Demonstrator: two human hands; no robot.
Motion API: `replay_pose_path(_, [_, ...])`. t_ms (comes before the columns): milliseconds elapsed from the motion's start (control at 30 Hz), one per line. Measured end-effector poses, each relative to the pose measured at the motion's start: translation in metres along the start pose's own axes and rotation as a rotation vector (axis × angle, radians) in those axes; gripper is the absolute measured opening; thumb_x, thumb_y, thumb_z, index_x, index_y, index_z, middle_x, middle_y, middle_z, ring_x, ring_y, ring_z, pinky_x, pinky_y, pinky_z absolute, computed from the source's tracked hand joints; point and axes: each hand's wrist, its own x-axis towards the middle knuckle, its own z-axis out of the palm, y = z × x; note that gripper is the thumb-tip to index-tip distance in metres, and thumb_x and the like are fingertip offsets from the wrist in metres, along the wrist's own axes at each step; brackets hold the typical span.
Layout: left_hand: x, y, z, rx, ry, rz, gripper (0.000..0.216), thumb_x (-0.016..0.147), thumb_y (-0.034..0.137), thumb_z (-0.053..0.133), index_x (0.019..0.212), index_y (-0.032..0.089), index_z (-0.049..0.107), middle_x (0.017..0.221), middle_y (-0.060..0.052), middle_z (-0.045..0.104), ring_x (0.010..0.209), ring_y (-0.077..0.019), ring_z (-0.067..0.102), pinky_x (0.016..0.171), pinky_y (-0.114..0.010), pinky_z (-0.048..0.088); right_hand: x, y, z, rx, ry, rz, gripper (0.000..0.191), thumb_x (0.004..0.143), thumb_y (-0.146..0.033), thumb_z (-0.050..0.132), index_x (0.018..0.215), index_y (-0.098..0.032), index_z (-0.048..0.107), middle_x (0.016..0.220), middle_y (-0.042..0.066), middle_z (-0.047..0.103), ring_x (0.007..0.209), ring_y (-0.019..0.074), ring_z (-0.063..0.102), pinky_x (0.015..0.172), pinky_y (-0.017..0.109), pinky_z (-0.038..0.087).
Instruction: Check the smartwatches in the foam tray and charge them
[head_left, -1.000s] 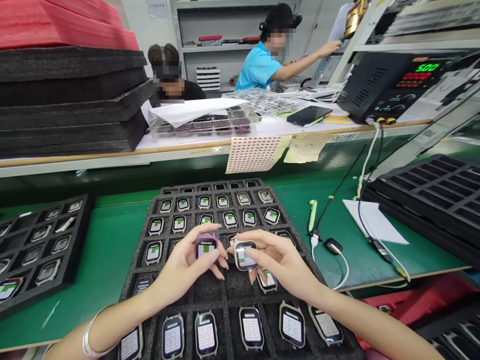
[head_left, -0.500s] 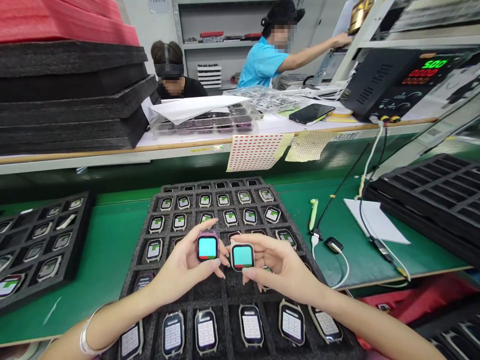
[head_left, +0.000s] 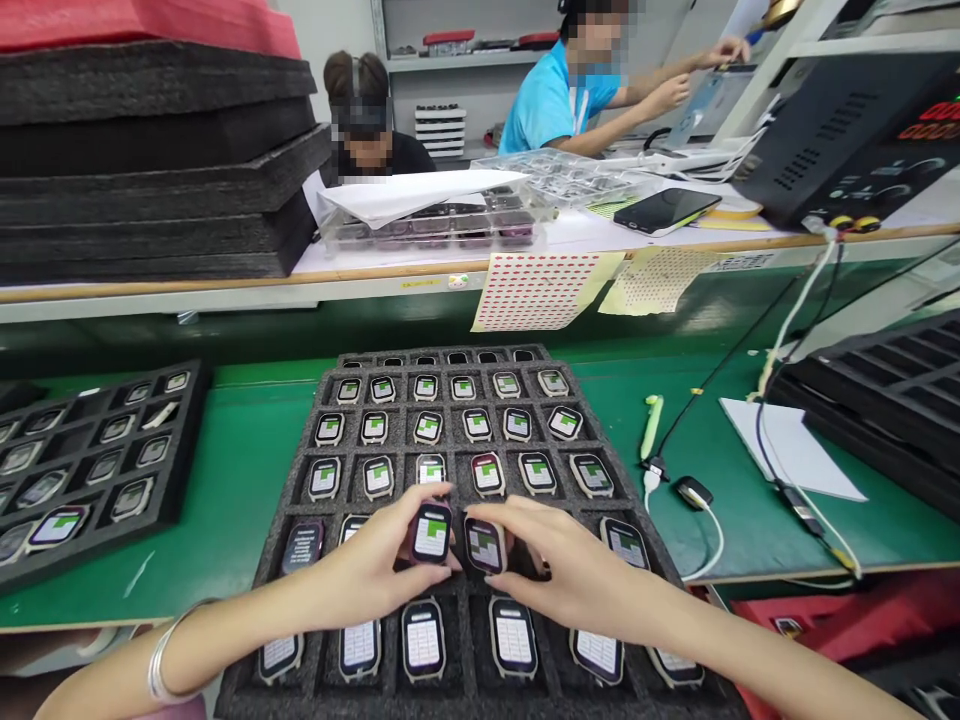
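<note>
My left hand (head_left: 375,570) pinches a small smartwatch body (head_left: 430,533) with a lit white and green screen. Right beside it, my right hand (head_left: 570,580) grips a second watch body (head_left: 484,545), its screen also lit. Both hands hover low over the middle rows of a black foam tray (head_left: 300,480) whose pockets hold several watch bodies with lit screens. A silver bangle sits on my left wrist.
A second black tray (head_left: 97,460) of watches lies left on the green mat. A green pen (head_left: 650,425), cables and white paper (head_left: 787,450) lie right, beside stacked black trays (head_left: 892,380). Foam sheets (head_left: 150,180), sticker sheets (head_left: 540,290) and two other people sit beyond the shelf.
Both hands have dropped lower toward the tray with their watches. The screens changed from a table view to teal, then to white and green. The camera tilted down and left.
</note>
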Motion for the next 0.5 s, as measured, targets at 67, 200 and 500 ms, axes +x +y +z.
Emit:
replay_pose_path(67, [0.001,-0.004,-0.003,0.406,-0.007,0.078,0.055,0.082,0.017,0.059,0.132,0.025,0.037,0.122,-0.011,0.051,0.112,-0.0278,0.050,0.097,-0.049,0.041,0.000,0.001,0.003,-0.176,-0.043,-0.038,0.053,0.076,-0.015,0.068,0.126,-0.020,0.051,0.114,0.011,0.056,0.106,0.0270,0.053,0.090,0.042,0.048])
replay_pose_path(200, [0.003,0.000,-0.009,0.894,-0.064,0.173,0.049,0.080,0.023,0.063,0.125,0.012,0.045,0.120,-0.016,0.050,0.113,-0.0318,0.044,0.096,-0.049,0.040,0.002,-0.001,0.003,-0.339,-0.087,-0.060,0.061,0.077,-0.014,0.067,0.133,-0.019,0.044,0.126,0.014,0.045,0.115,0.0303,0.045,0.092,0.045,0.046])
replay_pose_path(500, [-0.074,0.030,-0.066,1.261,0.066,-0.142,0.018,0.084,0.009,0.051,0.100,0.017,0.055,0.100,-0.008,0.057,0.094,-0.0257,0.054,0.082,-0.040,0.043,0.046,-0.017,0.016,-0.436,-0.126,-0.269,0.035,0.083,-0.012,0.055,0.118,-0.017,0.054,0.118,0.014,0.048,0.105,0.0303,0.051,0.081,0.045,0.051])
